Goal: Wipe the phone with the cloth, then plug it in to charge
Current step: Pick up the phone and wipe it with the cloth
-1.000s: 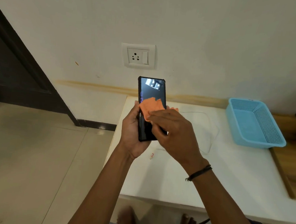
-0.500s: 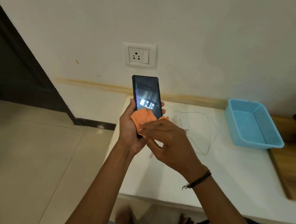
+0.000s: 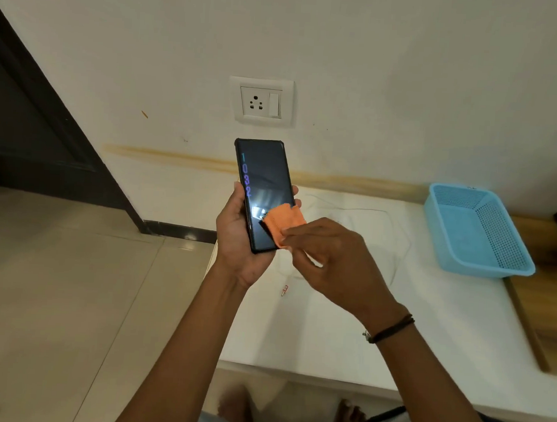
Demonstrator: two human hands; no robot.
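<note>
A black phone (image 3: 264, 180) in a dark case is held upright, screen toward me, by my left hand (image 3: 236, 237) wrapped around its lower half. My right hand (image 3: 329, 259) pinches a small orange cloth (image 3: 284, 222) and presses it against the lower right of the screen. A thin white charging cable (image 3: 396, 237) lies looped on the white table (image 3: 344, 345) behind my hands. A white wall socket (image 3: 261, 102) with a switch is on the wall above the phone.
A light blue plastic basket (image 3: 474, 232) stands at the table's back right. A wooden board (image 3: 538, 311) borders the table's right side. A small red-and-white object (image 3: 284, 290) lies on the table. A tiled floor (image 3: 53, 295) and dark door frame (image 3: 47, 125) are to the left.
The cloth has slid from the screen's middle down and across to its lower right. The phone has tilted a little and the lit reflection on its screen has shifted.
</note>
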